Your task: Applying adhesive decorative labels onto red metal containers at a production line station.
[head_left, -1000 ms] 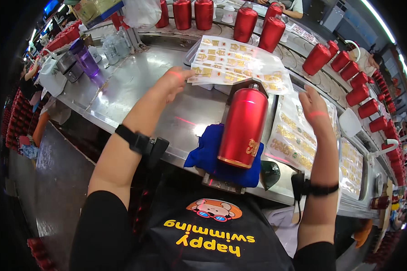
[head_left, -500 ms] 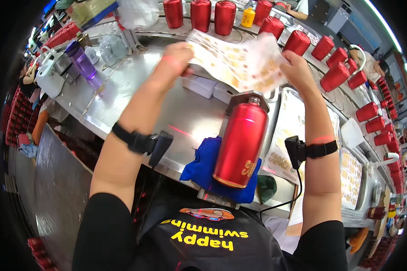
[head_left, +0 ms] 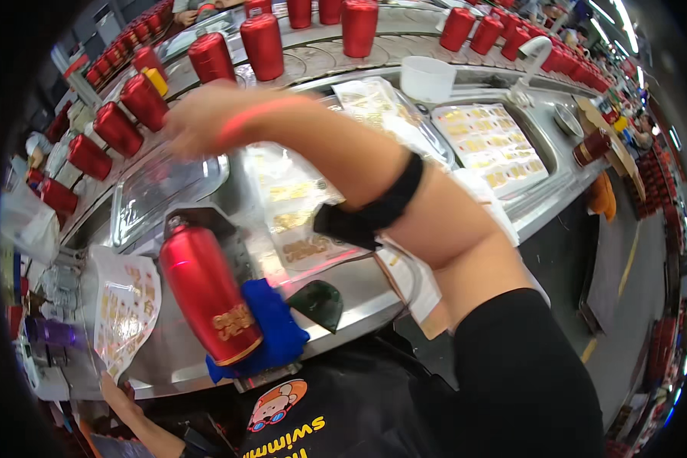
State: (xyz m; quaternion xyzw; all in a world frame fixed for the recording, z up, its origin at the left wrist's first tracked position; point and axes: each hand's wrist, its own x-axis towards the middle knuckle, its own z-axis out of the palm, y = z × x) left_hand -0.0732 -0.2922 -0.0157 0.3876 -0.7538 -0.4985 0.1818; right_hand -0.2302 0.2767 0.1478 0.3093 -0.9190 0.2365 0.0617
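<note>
Sticker sheet (head_left: 126, 309) now leftward; glossy red bottle (head_left: 206, 294)

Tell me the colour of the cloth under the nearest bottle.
Blue cloth, clearest in the head view.

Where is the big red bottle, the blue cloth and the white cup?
red bottle (head_left: 206, 294), head view, middle of its body
blue cloth (head_left: 276, 336), head view, its bunched middle
white cup (head_left: 427, 79), head view, its side wall

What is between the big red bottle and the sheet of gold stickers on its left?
Head view: nothing; the red bottle and sticker sheet have only bare steel counter between them.
</note>
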